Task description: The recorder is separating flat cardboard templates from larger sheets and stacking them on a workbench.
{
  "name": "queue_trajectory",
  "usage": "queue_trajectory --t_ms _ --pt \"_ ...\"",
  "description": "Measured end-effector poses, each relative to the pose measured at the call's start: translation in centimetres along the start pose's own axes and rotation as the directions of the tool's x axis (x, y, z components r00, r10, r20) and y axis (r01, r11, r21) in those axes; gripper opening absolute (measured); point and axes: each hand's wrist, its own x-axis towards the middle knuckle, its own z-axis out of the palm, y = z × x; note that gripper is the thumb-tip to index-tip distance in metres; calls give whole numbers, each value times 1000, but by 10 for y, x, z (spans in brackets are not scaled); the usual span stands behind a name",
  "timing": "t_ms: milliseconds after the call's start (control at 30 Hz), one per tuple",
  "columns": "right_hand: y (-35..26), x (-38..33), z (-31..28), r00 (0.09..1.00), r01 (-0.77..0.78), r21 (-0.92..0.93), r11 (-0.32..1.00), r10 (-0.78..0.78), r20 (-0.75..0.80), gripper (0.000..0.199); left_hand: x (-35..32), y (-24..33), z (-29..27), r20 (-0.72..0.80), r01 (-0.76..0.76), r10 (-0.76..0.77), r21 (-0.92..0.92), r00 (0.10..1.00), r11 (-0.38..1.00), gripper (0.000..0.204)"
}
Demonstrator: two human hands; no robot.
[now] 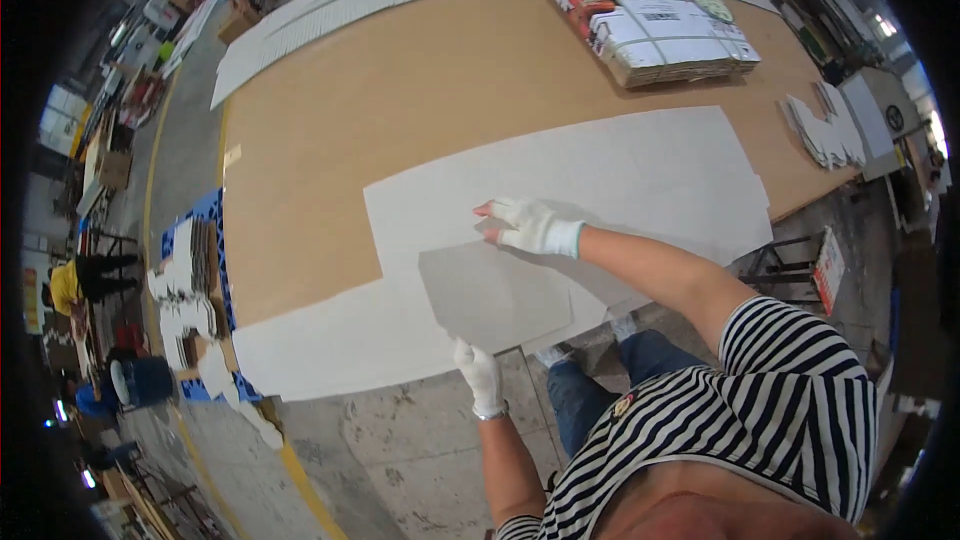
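Where white sheeting was spread across the centre of the frame, a grey sheet was laid over it, just below the middle of the picture, its lower edge placed near the sheeting's near edge. Close to the lower left corner of the grey sheet, the fingertips of the white-gloved left hand were held against its edge; whether the edge was pinched or merely touched could not be told. By its upper edge, the gloved right hand was held unclenched, with bare-tipped thumb and forefinger parted; whether the sheet was touched by the thumb could not be made out. Under the sheeting, a brown tabletop was partly covered. Toward the upper right of the frame, a strapped stack of printed cardboard was set on it, and white cut pieces were piled at its right edge. At the left of the frame, pale cut shapes were stacked by a blue pallet. Farther left, a yellow top was worn by another person.
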Motion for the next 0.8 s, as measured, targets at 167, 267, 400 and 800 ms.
queue_trajectory --t_ms 167,267,400,800 --pt "55 -81 -78 995 51 -546 836 7 104 67 -25 -3 57 163 33 96 -645 982 763 88" --pt "91 -153 -132 991 -3 -649 761 88 98 74 -38 0 96 96 24 126 -876 987 482 103" --pt "132 -222 -176 979 -117 -708 696 200 35 81 -49 -15 139 -40 -134 184 -836 982 532 101" --pt "200 -279 -187 991 -45 -669 742 116 62 80 -48 -8 223 -567 -275 455 376 687 885 31"
